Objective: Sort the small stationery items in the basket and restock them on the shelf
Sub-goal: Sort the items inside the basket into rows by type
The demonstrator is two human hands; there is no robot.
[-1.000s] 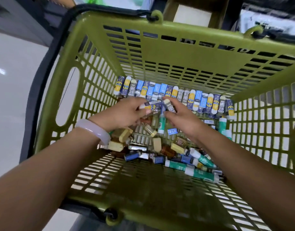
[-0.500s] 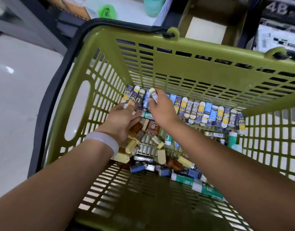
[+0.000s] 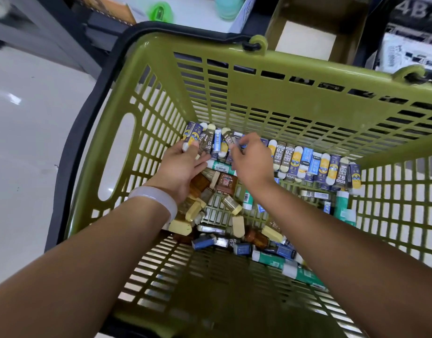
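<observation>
In the green basket [image 3: 146,132], the right hand [image 3: 250,164] pinches one eraser [image 3: 228,137] above the far-wall row of erasers [image 3: 315,164], while the left hand [image 3: 183,164] grips the row's left end.

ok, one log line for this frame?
phase: sorting | left hand: holds wrapped eraser at row's left end | right hand: pinches wrapped eraser over row | olive-green slotted plastic basket: loose pile unsorted

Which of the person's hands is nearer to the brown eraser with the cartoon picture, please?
Left. The left hand lies just beside the brown eraser; the right hand reaches past it toward the far row.
</observation>
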